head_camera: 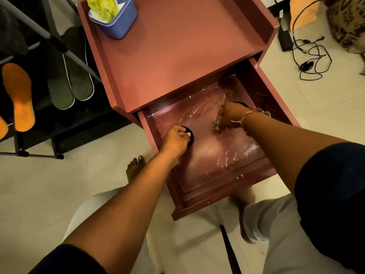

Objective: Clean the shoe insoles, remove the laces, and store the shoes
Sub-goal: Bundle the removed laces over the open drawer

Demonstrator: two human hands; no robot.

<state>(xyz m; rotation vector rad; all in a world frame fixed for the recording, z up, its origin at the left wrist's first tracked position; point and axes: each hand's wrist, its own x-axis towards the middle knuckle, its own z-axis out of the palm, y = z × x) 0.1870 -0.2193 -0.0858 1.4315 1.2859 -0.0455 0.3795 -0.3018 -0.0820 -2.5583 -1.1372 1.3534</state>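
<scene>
The pink cabinet's drawer (227,175) stands pulled open, its floor lined with crinkled clear film. My left hand (174,140) grips a small black bundle (191,136), maybe a rolled lace, low at the drawer's left side. Over the drawer's back right, my right hand (229,117) has its fingers curled round another dark bundle (240,103), mostly hidden behind the hand. A small metallic piece (216,125) shows at its fingertips. Two green insoles (79,80) and an orange insole (19,95) lie on the black rack (39,147) at the left. No shoes are in view.
A blue tub (116,22) holding a yellow-and-white pack stands on the cabinet top (177,56) at the back left. Black cables (312,60) trail over the tiled floor at the right. My bare feet stand on either side of the drawer front.
</scene>
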